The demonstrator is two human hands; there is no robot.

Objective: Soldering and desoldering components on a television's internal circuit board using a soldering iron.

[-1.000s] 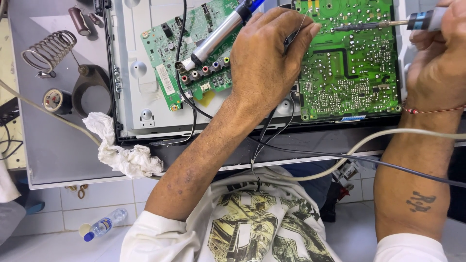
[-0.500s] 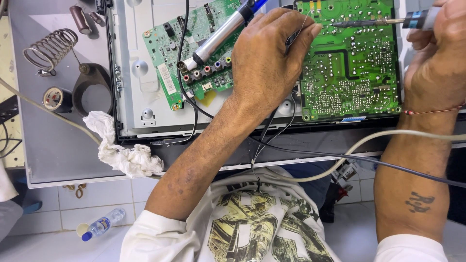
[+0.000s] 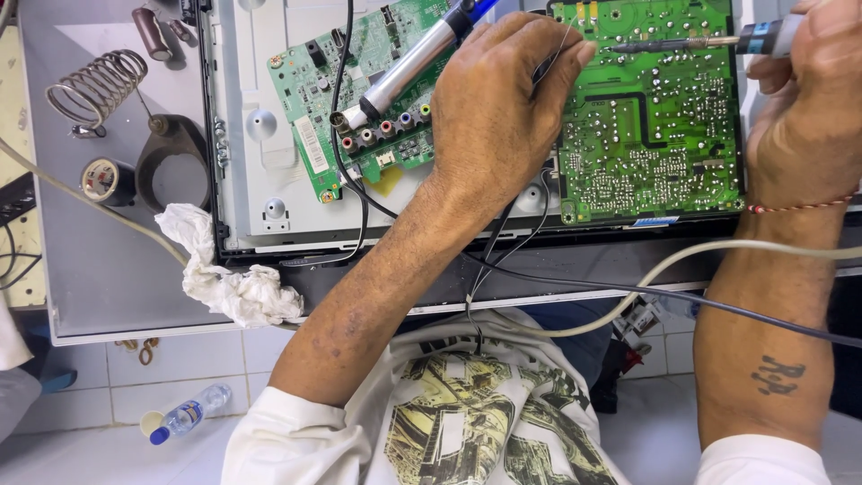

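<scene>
Lying crumpled at the near table edge, white cloth (image 3: 229, 283). Farther in, left hand (image 3: 498, 108) gripping closed around soldering iron (image 3: 404, 67), resting over gap between two boards. Right hand (image 3: 808, 108) closing on slim tool (image 3: 691, 42), tip touching large green board (image 3: 651, 112) near its far edge. Standing free at left, coil stand (image 3: 94, 85).

The large circuit board (image 3: 651, 117) is bright green, speckled with silver solder dots and a black track outline. The smaller board (image 3: 359, 90) is paler green, with red, white, blue and green sockets along its edge. The soldering iron (image 3: 409, 67) has a silver barrel and blue handle. The table (image 3: 99, 269) is grey; the crumpled rag (image 3: 224, 278) is white.
</scene>
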